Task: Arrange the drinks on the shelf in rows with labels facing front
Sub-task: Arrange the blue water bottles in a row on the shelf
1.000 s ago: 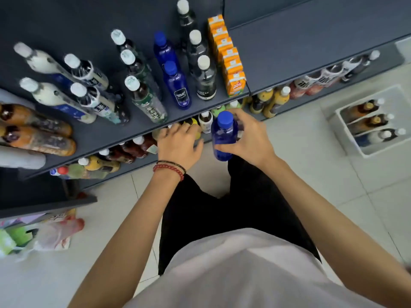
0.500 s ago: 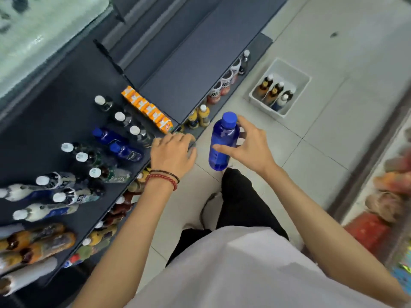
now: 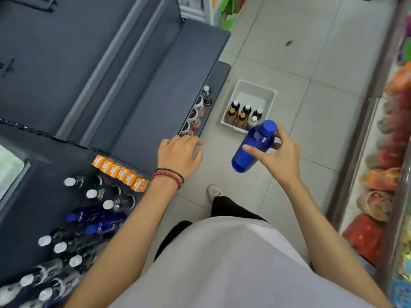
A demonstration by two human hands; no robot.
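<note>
My right hand (image 3: 279,155) grips a blue bottle (image 3: 253,146) with a blue cap, held tilted in the air over the tiled floor. My left hand (image 3: 179,153) rests with spread fingers on the front edge of the dark grey shelf (image 3: 153,112), holding nothing. At the lower left of the shelf stand rows of drinks: two blue bottles (image 3: 97,221), white-capped dark bottles (image 3: 104,193) and a row of orange juice cartons (image 3: 121,173). A lower shelf carries a few cups and a bottle (image 3: 196,114).
A white bin (image 3: 270,96) on the floor ahead holds several bottles. To the right runs another rack with colourful packaged goods (image 3: 382,170). My foot (image 3: 214,192) is on the grey floor tiles between the two racks.
The view has swung to the right along the aisle. My right hand has carried the blue bottle away from the shelf toward the white bin. My left hand has slid right along the shelf edge.
</note>
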